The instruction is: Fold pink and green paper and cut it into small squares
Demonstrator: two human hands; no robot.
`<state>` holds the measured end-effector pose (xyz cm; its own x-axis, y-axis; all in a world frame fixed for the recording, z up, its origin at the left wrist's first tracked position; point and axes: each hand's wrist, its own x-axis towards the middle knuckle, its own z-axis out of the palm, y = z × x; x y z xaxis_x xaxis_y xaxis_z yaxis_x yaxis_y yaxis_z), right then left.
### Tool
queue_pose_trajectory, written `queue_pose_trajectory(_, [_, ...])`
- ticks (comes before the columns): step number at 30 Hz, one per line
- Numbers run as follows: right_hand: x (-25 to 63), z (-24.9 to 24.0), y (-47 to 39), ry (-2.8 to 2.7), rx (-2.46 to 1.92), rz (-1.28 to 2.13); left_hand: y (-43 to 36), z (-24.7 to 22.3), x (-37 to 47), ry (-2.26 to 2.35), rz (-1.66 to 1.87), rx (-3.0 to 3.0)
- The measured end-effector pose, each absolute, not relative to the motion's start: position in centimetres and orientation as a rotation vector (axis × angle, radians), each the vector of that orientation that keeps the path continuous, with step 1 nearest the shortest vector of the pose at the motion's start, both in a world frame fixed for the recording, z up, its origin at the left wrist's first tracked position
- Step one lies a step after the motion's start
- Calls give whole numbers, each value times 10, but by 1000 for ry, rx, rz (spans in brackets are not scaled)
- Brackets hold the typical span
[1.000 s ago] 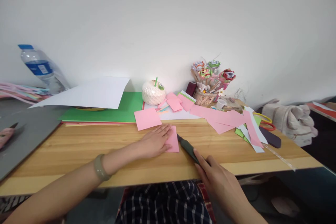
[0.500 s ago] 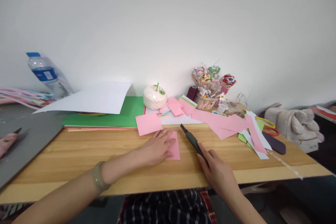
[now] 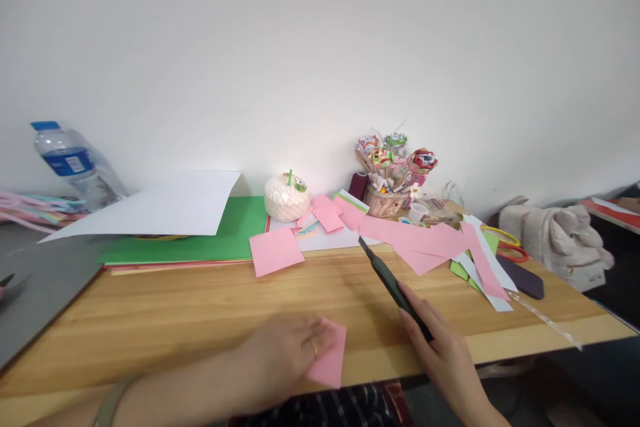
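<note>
My left hand [image 3: 287, 357], smeared by motion and with a ring on one finger, grips a small pink piece of paper [image 3: 330, 361] at the table's front edge. Part of the paper is covered by the fingers. My right hand [image 3: 443, 347] is wrapped round a dark green utility knife [image 3: 393, 285], its narrow tip pointing up and to the left above the wood. Another pink paper square [image 3: 276, 251] lies farther back, partly over the green sheets [image 3: 245, 227].
A white sheet [image 3: 170, 207] rests on the green stack. Behind are a white fruit-shaped ornament [image 3: 286, 200] and a basket of paper flowers [image 3: 387, 200]. Pink strips [image 3: 420, 240], a dark phone-like slab [image 3: 523, 278] and a water bottle [image 3: 75, 167] surround the wooden table [image 3: 190, 307].
My left hand has drawn the pink paper toward the front edge. My right hand has moved right and slightly nearer with the knife. The view has shifted a little.
</note>
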<state>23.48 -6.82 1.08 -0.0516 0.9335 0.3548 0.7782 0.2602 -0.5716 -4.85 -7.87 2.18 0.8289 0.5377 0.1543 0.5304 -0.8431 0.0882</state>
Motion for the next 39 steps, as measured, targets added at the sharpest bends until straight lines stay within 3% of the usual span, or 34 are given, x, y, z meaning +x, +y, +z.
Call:
queue_pose_trajectory(4, [241,17,-61,-1740,-1612,297,-8,56,-32,1242,660,2915])
queue_pose_trajectory(10, [264,14,-49,-1634,-1739,300,74,69,-6,1525,292,2656])
queue_pose_trajectory(15, [290,15,-34,-1720,-1874,98,36,55,-41,1508,312,2696])
queue_pose_trajectory(22, [289,26,11,-1844,-2143,-229,-21,25,-108,1812,-51,2760])
queue_pose_trajectory(30, [258,23,1,-2079,-1780,-442,-34,10,-92,1474,178,3044])
queue_pose_trajectory(33, [222,24,-27,-2425,-1399,-276,-52,5,-64,1245,281,3068])
queue_pose_trajectory(36, [192,29,-52,-2676,-946,111,-68,5,-45,1240,353,3006])
queue_pose_trajectory(39, [181,30,-62,-2637,-896,238,-75,15,-42,1267,445,2890])
